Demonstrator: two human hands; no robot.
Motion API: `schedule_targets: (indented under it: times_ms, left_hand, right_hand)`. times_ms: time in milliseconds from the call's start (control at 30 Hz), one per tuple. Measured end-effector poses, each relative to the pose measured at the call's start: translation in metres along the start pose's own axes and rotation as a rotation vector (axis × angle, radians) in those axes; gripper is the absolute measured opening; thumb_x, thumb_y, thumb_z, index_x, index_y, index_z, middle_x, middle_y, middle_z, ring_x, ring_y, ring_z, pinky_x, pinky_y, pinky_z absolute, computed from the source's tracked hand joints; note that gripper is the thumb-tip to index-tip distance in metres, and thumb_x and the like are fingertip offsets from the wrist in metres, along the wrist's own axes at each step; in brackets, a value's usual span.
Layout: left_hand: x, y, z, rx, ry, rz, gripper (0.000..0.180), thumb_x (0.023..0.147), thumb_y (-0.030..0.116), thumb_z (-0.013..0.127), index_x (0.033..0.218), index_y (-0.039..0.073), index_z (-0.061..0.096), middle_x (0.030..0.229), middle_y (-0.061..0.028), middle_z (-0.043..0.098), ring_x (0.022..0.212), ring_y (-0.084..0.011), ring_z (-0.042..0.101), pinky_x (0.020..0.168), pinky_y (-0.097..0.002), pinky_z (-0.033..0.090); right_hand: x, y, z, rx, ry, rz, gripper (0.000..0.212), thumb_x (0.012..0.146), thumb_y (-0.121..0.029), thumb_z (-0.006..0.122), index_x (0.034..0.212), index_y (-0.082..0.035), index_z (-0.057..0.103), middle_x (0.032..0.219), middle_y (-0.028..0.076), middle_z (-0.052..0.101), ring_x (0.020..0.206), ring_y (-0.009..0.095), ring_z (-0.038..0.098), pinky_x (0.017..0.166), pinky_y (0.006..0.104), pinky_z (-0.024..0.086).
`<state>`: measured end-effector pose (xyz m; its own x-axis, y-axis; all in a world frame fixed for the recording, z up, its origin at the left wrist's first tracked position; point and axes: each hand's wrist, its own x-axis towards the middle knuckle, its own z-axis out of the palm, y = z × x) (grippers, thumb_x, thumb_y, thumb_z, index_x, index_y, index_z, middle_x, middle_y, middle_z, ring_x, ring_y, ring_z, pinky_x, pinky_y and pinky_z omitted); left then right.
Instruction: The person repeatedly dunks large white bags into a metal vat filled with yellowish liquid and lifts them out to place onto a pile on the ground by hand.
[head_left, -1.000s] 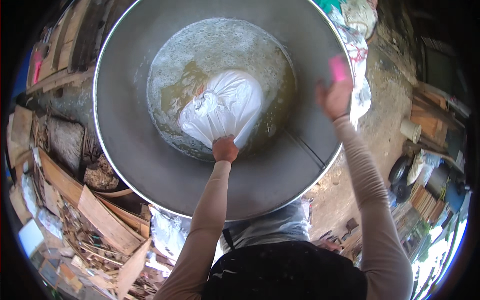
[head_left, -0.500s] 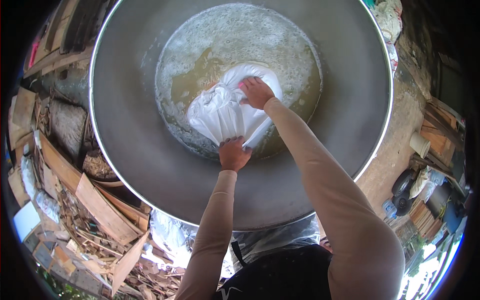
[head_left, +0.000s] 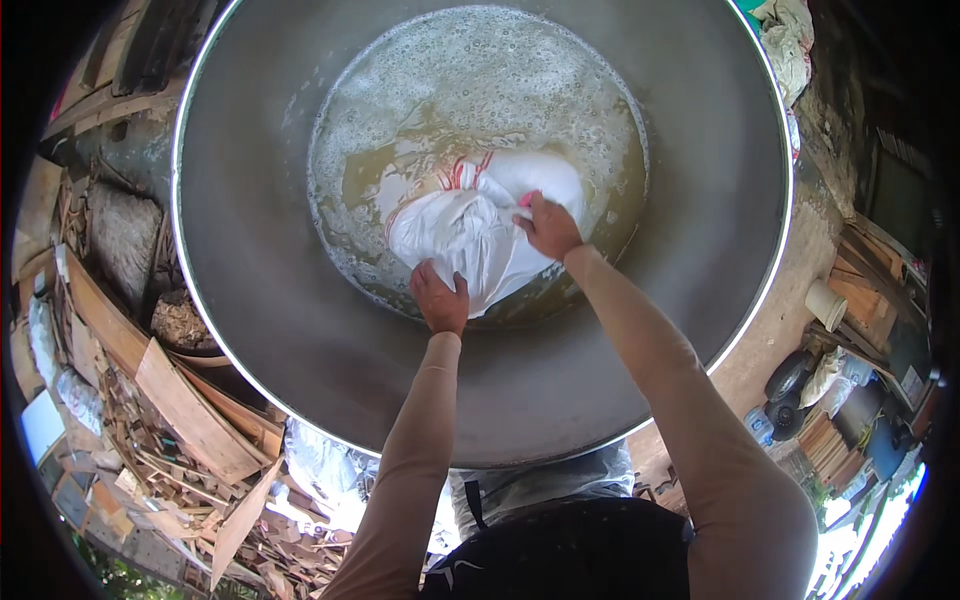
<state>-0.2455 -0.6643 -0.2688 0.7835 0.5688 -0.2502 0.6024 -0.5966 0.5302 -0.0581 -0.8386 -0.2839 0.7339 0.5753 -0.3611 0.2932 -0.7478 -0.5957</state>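
A bulging white woven sack (head_left: pixel 465 235) with red markings on its far side sits partly in cloudy, foamy liquid (head_left: pixel 490 75) at the bottom of a large, deep metal pan (head_left: pixel 255 200). At the sack's near left edge, my left hand (head_left: pixel 440 300) grips the fabric, thumb apart from the fingers. My right hand (head_left: pixel 550 228) pinches the sack on its right side; a small pink spot shows at those fingertips, too small to name. What lies inside the sack is hidden.
Scrap wood and boards (head_left: pixel 200 410) are heaped to the left of the pan. Clear plastic sheeting (head_left: pixel 540 485) lies between the pan and my body. To the right are a pale bucket (head_left: pixel 825 303), small tyres (head_left: pixel 788 385) and a blue water bottle (head_left: pixel 758 425).
The sack has turned and shifted slightly right, bringing red markings into view. My left hand has moved slightly left and farther away; my right hand has moved right and nearer.
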Motion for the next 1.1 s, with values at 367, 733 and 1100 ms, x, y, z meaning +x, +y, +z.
schedule_targets:
  times_ms: [367,733,1100]
  left_hand:
    - [0.040,-0.051,0.071,-0.021,0.027,0.113,0.052,0.074,0.019,0.072,0.123,0.010,0.060,0.124,-0.0204,0.057,0.116,-0.0406,0.050,0.100,-0.0466,0.042]
    - [0.049,0.006,0.036,-0.057,-0.633,-0.064,0.044,0.077,0.040,0.071,0.107,0.009,0.065,0.091,-0.0193,0.069,0.089,-0.0400,0.066,0.076,-0.0479,0.051]
    - [-0.040,0.002,-0.002,-0.227,-0.481,-0.155,0.032,0.074,0.028,0.070,0.100,0.009,0.070,0.085,-0.0188,0.068,0.088,-0.0387,0.065,0.077,-0.0475,0.050]
  right_hand:
    - [-0.032,0.001,0.054,0.016,0.198,0.379,0.038,0.083,-0.004,0.055,0.120,0.000,0.047,0.096,0.025,0.065,0.091,0.042,0.062,0.081,0.0499,0.050]
    - [-0.055,0.062,0.021,0.102,-0.026,0.516,0.035,0.085,-0.020,0.065,0.109,-0.007,0.043,0.090,0.020,0.065,0.088,0.041,0.064,0.076,0.0484,0.049]
    - [-0.110,0.019,0.006,0.132,0.031,0.364,0.038,0.079,-0.019,0.073,0.105,-0.010,0.047,0.087,0.020,0.066,0.086,0.040,0.065,0.075,0.0494,0.050]
